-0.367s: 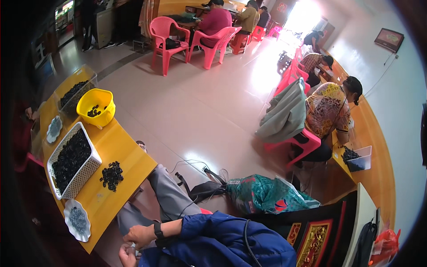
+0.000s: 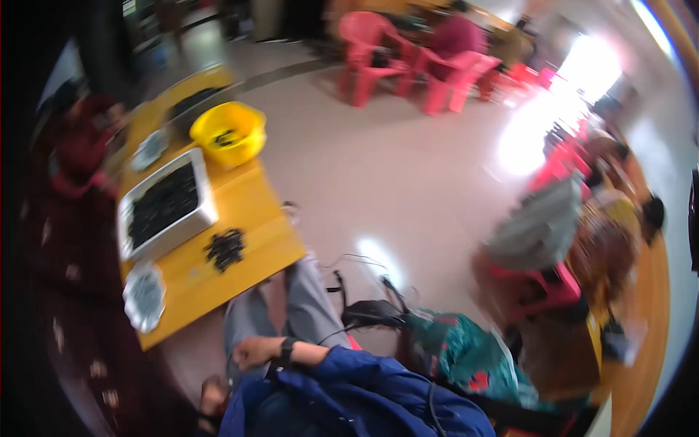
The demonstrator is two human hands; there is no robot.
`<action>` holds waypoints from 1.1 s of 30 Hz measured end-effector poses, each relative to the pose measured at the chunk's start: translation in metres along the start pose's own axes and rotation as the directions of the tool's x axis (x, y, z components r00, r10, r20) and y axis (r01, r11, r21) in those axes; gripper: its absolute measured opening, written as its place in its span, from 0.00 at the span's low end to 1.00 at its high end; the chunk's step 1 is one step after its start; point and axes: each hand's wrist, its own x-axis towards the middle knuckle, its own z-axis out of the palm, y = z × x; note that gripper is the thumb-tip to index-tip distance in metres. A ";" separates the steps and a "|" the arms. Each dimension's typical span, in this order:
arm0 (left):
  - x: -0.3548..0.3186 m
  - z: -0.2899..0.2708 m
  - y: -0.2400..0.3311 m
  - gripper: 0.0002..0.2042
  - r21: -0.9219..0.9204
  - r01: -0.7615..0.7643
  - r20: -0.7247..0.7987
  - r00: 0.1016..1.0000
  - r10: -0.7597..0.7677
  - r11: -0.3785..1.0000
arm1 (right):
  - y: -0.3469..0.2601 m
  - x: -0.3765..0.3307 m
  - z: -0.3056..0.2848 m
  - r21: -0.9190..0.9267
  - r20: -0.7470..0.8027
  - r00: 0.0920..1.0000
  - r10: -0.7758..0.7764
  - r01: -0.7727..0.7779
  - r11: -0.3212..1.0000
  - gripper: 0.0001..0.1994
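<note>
Over my lap, my right hand (image 2: 255, 352) looks curled closed, with a dark watch (image 2: 287, 350) on its wrist. Whatever its fingers hold is hidden. Lower and to the left is my left hand (image 2: 213, 397), smeared by motion, so its fingers cannot be read. The hands are apart. Beyond them stands a yellow table (image 2: 251, 197). A loose pile of small black parts (image 2: 226, 250) lies near its edge, beside a white basket (image 2: 208, 209) full of black parts (image 2: 166, 202). A scalloped white dish (image 2: 144, 297) with small clear-looking pieces sits at the near left corner.
A yellow tub (image 2: 251, 146) with a few black parts and a clear bin (image 2: 200, 102) stand farther along the table. Another person (image 2: 87, 142) sits at its left. Right of my legs lie a black strap bag (image 2: 373, 313) and a green sack (image 2: 466, 357). Pink chairs (image 2: 539, 288) stand around.
My hands were together around a small white thing and have come apart; the right one has moved up and away. The view has swung, so the table sits farther right.
</note>
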 end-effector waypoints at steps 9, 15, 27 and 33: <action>-0.042 0.003 -0.004 0.04 0.516 0.300 0.763 0.265 -0.589 0.803 | 0.009 -0.013 -0.036 0.453 0.202 0.933 0.296 -0.358 0.817 0.07; -0.010 -0.040 0.051 0.16 0.432 0.790 0.604 0.104 -0.790 0.435 | 0.010 -0.010 -0.058 0.461 0.192 0.950 0.244 -0.307 0.833 0.05; 0.060 -0.015 0.123 0.14 -0.193 0.925 0.571 0.377 -0.729 0.327 | 0.010 -0.002 -0.069 0.435 0.037 0.983 0.180 -0.178 0.883 0.07; 0.044 -0.035 0.105 0.12 0.035 0.763 0.446 0.566 -0.694 0.645 | 0.021 -0.004 -0.049 0.234 0.009 0.981 0.192 -0.189 0.954 0.07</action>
